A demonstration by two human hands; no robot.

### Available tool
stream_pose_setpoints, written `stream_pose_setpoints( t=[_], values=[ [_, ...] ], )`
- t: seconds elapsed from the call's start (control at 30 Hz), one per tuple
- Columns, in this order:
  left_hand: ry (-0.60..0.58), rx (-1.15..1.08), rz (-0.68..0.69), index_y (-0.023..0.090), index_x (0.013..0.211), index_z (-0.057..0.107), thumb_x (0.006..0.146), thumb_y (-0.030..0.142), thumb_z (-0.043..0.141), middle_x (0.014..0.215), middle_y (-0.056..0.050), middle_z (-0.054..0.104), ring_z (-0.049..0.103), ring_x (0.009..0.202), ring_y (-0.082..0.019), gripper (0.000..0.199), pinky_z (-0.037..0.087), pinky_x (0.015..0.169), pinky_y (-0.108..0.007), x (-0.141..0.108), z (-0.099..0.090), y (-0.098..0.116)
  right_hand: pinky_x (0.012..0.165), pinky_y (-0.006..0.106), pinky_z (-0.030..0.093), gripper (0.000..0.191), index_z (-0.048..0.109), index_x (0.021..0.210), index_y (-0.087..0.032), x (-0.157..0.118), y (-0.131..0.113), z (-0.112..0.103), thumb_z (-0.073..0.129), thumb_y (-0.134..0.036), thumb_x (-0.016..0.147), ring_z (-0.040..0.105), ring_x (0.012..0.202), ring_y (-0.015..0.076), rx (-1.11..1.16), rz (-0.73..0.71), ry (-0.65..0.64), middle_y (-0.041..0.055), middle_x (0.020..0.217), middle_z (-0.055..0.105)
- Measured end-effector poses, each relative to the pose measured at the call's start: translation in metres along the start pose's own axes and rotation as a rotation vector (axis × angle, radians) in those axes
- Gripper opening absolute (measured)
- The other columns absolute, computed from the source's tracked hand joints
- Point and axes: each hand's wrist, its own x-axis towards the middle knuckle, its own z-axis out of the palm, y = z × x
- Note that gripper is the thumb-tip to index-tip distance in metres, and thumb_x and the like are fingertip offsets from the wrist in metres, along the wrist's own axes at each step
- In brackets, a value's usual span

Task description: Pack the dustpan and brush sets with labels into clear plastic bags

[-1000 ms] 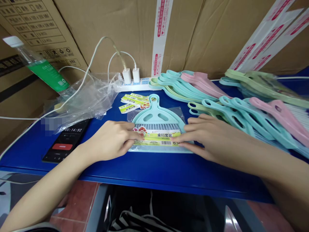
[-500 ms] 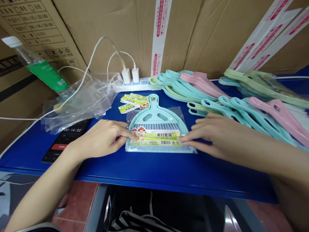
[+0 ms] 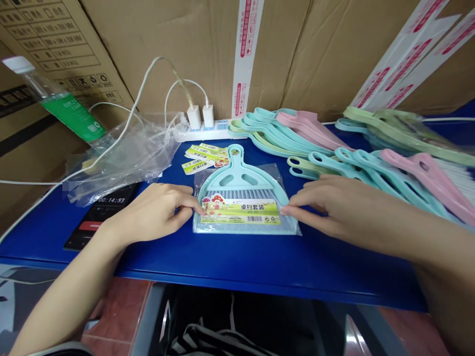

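A light blue dustpan [image 3: 249, 179] with a grey-bristled brush lies flat in a clear plastic bag [image 3: 274, 173], handle pointing away from me. Across its lower part is a green and white label [image 3: 241, 210] with mushroom drawings. At the bag's left edge, my left hand [image 3: 166, 210] has thumb and index finger pinched together. My right hand [image 3: 322, 205] pinches the bag's right edge beside the label, thumb and index finger together.
Loose labels [image 3: 206, 157] lie behind the bag. Stacked dustpans [image 3: 285, 131] and brushes [image 3: 389, 173] fill the right side. At left are a phone [image 3: 100, 212], crumpled plastic [image 3: 141, 153], a bottle [image 3: 70, 111] and cables. A power strip [image 3: 218, 129] runs along the cardboard.
Both hands have shifted slightly outward from the label toward the bag's side edges. My right fingers have drawn closer together. The dustpan stays in place.
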Motion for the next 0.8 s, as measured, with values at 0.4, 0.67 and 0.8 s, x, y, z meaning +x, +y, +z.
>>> stream_pose_setpoints(
  t=[0.4, 0.67, 0.8],
  values=[
    [0.216, 0.332, 0.228, 0.018, 0.087, 0.067, 0.092, 0.012, 0.034, 0.074, -0.002, 0.061, 0.055, 0.063, -0.015, 0.033, 0.044, 0.057, -0.027, 0.001, 0.015, 0.012, 0.067, 0.035, 0.040, 0.036, 0.059, 0.074, -0.021, 0.010, -0.013, -0.007, 0.036, -0.027, 0.101, 0.055, 0.063, 0.0178, -0.023, -0.209, 0.244, 0.0030, 0.066, 0.061],
    [0.289, 0.256, 0.420, 0.019, 0.091, 0.061, 0.090, 0.010, 0.037, 0.114, -0.007, 0.070, 0.055, 0.084, -0.019, 0.025, 0.049, 0.071, -0.031, 0.004, 0.029, 0.013, 0.077, 0.034, 0.046, 0.030, 0.063, 0.091, -0.018, 0.012, -0.023, -0.003, 0.036, -0.021, 0.102, 0.064, 0.086, 0.0206, 0.066, -0.275, 0.280, 0.0093, 0.091, 0.071],
    [0.208, 0.222, 0.403, 0.019, 0.093, 0.060, 0.089, 0.009, 0.037, 0.119, -0.005, 0.070, 0.054, 0.088, -0.020, 0.026, 0.050, 0.076, -0.032, 0.005, 0.027, 0.015, 0.079, 0.034, 0.046, 0.034, 0.065, 0.092, -0.015, 0.014, -0.025, 0.002, 0.033, -0.018, 0.102, 0.063, 0.088, 0.0211, 0.096, -0.315, 0.180, 0.0089, 0.089, 0.071]
  ],
)
